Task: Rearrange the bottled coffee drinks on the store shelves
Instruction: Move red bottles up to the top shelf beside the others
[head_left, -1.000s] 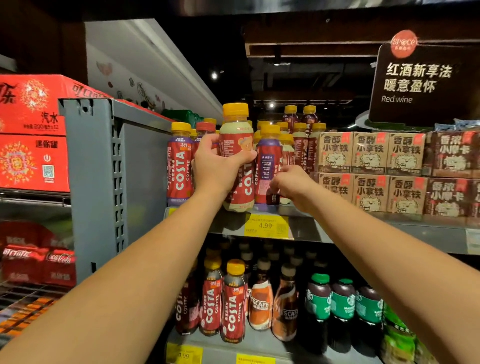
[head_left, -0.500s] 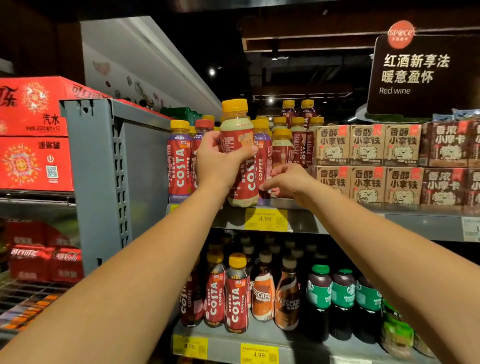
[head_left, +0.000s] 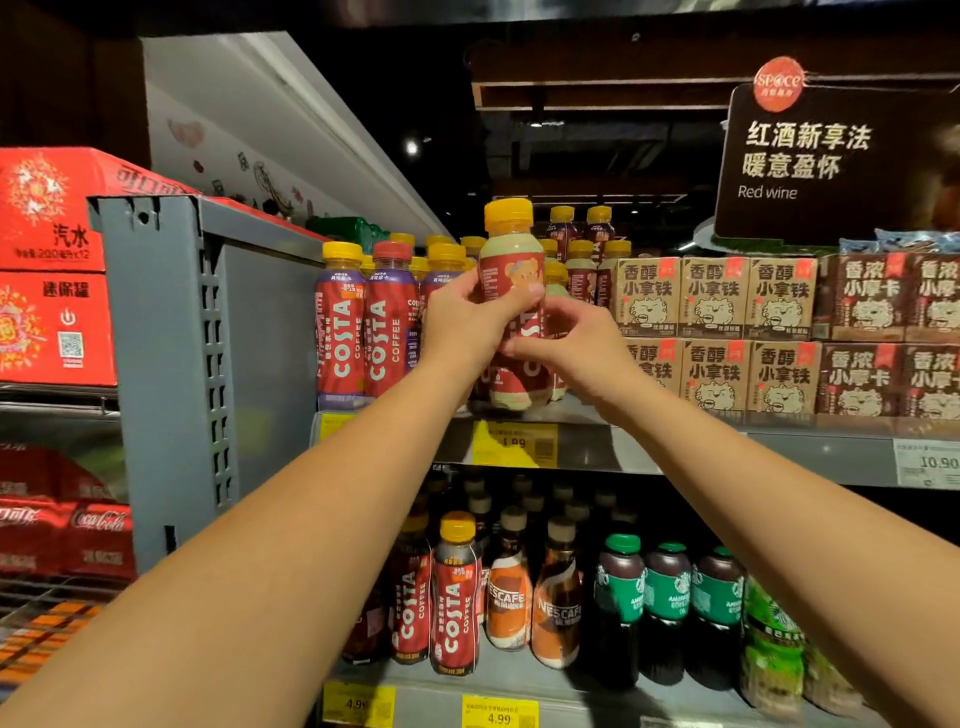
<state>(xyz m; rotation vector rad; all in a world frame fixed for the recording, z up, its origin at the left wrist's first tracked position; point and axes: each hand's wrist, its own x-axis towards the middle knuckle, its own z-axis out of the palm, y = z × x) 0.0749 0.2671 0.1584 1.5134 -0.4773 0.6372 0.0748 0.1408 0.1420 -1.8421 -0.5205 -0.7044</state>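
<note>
The left hand (head_left: 470, 325) is clasping a Costa bottle (head_left: 511, 270) upright, cap up, just above the upper shelf (head_left: 727, 449); the right hand (head_left: 571, 348) is pinching its lower label.

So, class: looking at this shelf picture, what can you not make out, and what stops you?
- Head view: the held bottle's lower label, covered by the left hand and right hand.
- Head view: the yellow price tag on the upper shelf, blurred; its first digit is unreadable.
- Head view: rear bottles on the lower shelf, too dark to identify.
</note>
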